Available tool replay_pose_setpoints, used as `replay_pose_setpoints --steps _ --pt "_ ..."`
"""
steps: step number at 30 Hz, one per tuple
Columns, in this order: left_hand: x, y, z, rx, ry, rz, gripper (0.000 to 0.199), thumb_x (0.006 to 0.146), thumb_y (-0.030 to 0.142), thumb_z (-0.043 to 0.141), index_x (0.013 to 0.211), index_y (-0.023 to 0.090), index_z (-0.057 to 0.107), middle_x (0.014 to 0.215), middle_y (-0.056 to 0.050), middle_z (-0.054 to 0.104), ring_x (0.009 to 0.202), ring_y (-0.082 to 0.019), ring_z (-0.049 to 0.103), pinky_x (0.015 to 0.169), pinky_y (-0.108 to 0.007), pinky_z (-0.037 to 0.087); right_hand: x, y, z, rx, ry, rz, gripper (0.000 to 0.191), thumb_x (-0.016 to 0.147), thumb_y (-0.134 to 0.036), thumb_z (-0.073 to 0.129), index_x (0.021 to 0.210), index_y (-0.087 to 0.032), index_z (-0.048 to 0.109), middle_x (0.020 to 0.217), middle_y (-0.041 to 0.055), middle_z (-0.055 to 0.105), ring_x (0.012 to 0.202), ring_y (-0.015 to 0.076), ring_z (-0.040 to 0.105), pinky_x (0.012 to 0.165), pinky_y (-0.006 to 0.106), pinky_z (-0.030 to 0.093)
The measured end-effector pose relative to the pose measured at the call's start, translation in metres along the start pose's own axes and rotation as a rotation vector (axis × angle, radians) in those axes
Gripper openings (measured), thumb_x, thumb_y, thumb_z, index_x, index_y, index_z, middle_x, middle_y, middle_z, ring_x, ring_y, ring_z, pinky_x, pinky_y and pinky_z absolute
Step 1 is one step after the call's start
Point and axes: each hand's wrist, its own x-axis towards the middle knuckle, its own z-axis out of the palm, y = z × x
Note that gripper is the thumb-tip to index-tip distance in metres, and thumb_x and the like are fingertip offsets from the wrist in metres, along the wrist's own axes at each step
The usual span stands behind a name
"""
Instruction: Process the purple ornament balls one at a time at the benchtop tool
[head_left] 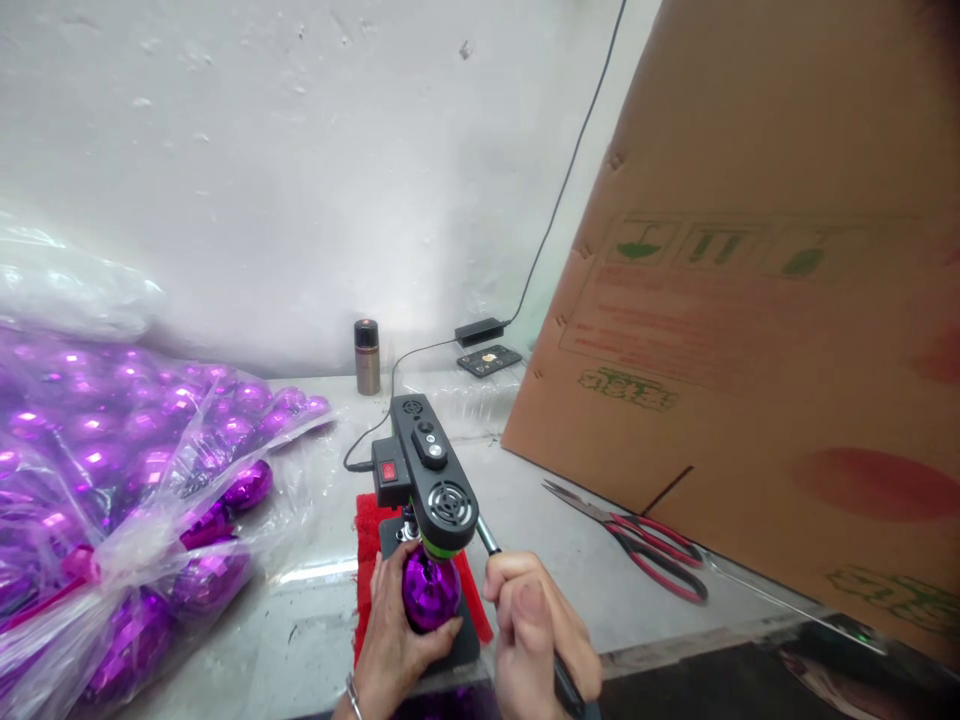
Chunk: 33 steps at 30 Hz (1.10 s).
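My left hand (pixel 394 630) wraps round a shiny purple ball (pixel 431 592), which is under the front end of a black machine (pixel 435 470). A green ring shows between the machine's head and the ball. My right hand (pixel 536 630) is closed round the lever (pixel 487 535) on the machine's right side, its black grip partly hidden by the fingers. Beneath the machine lies a red cloth (pixel 366 525). A red switch (pixel 388 470) sits on the machine's left side.
Clear plastic bags of purple balls (pixel 150 450) fill the left. At the back stand a bottle (pixel 367 358), a power adapter (pixel 480 331) and a phone (pixel 489 360). Red-handled scissors (pixel 652 545) lie beside a large cardboard box (pixel 750 350) on the right. A cord runs to the machine.
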Motion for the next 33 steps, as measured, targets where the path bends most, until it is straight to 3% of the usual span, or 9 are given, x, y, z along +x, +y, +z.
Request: replay_pose_setpoints --steps 7,17,20,22,24,25,28,31,33 --pt "0.001 -0.001 -0.001 -0.027 -0.037 -0.026 0.079 0.062 0.036 0.084 0.136 0.018 0.062 0.129 -0.016 0.071 0.124 -0.043 0.065 0.113 -0.068 0.049 -0.01 0.003 0.0 -0.018 0.011 0.011 0.049 0.111 -0.024 0.047 0.063 -0.022 0.05 0.059 -0.0017 0.058 0.05 0.0112 0.056 0.048 0.026 0.039" --pt "-0.001 -0.003 -0.006 -0.08 -0.043 -0.079 0.092 0.067 0.043 0.088 0.147 0.017 0.053 0.145 -0.02 0.064 0.139 -0.043 0.061 0.122 -0.067 0.045 0.041 -0.038 0.006 -0.022 -0.094 0.151 0.046 0.11 -0.023 0.049 0.065 -0.022 0.045 0.061 -0.0036 0.052 0.055 0.0093 0.055 0.052 0.021 0.042" --pt "-0.027 -0.013 -0.016 -0.138 0.089 -0.058 0.094 0.071 0.055 0.091 0.148 0.021 0.05 0.149 -0.019 0.064 0.139 -0.042 0.064 0.121 -0.064 0.049 0.04 -0.038 0.004 -0.018 -0.103 0.174 0.046 0.111 -0.024 0.049 0.065 -0.022 0.044 0.062 -0.0033 0.051 0.058 0.0103 0.055 0.055 0.022 0.043" --pt "-0.06 -0.033 -0.025 -0.196 0.2 0.061 0.103 0.067 0.071 0.092 0.148 0.024 0.05 0.146 -0.019 0.067 0.136 -0.042 0.067 0.118 -0.062 0.053 0.037 -0.037 0.003 -0.015 -0.11 0.184 0.046 0.111 -0.026 0.048 0.065 -0.023 0.043 0.063 -0.0032 0.05 0.058 0.0107 0.053 0.055 0.024 0.042" --pt "-0.101 -0.061 -0.032 -0.238 0.176 0.199 0.114 0.055 0.083 0.092 0.146 0.026 0.053 0.142 -0.019 0.072 0.133 -0.043 0.07 0.116 -0.06 0.057 0.035 -0.036 0.003 -0.01 -0.117 0.186 0.046 0.11 -0.027 0.048 0.065 -0.023 0.043 0.063 -0.003 0.05 0.058 0.0112 0.053 0.055 0.025 0.041" --pt "-0.12 -0.076 -0.034 -0.227 0.085 0.212 0.117 0.049 0.083 0.094 0.144 0.026 0.057 0.14 -0.02 0.074 0.132 -0.044 0.071 0.115 -0.059 0.058 0.034 -0.036 0.003 -0.008 -0.118 0.186 0.046 0.11 -0.027 0.048 0.065 -0.023 0.043 0.063 -0.0029 0.05 0.059 0.0113 0.053 0.055 0.026 0.04" --pt "-0.161 -0.106 -0.031 -0.058 -0.23 -0.039 0.102 0.05 0.065 0.102 0.137 0.024 0.068 0.139 -0.02 0.076 0.13 -0.045 0.073 0.109 -0.055 0.063 0.033 -0.035 0.004 -0.003 -0.103 0.171 0.046 0.11 -0.025 0.049 0.064 -0.023 0.042 0.063 -0.0032 0.051 0.06 0.0114 0.054 0.057 0.026 0.041" --pt "-0.171 -0.105 -0.016 0.071 -0.18 -0.325 0.081 0.077 0.042 0.087 0.148 0.016 0.061 0.152 -0.021 0.068 0.145 -0.04 0.062 0.119 -0.053 0.055 0.032 -0.033 0.003 0.007 -0.1 0.165 0.047 0.111 -0.025 0.05 0.064 -0.022 0.043 0.064 -0.0035 0.05 0.06 0.0105 0.053 0.059 0.026 0.041" --pt "-0.165 -0.088 -0.011 0.099 -0.134 -0.354 0.07 0.083 0.031 0.077 0.149 0.015 0.061 0.153 -0.019 0.067 0.144 -0.037 0.064 0.119 -0.052 0.055 0.03 -0.031 0.0 0.007 -0.108 0.166 0.047 0.111 -0.026 0.051 0.064 -0.022 0.044 0.063 -0.0035 0.05 0.06 0.0103 0.053 0.059 0.025 0.041"
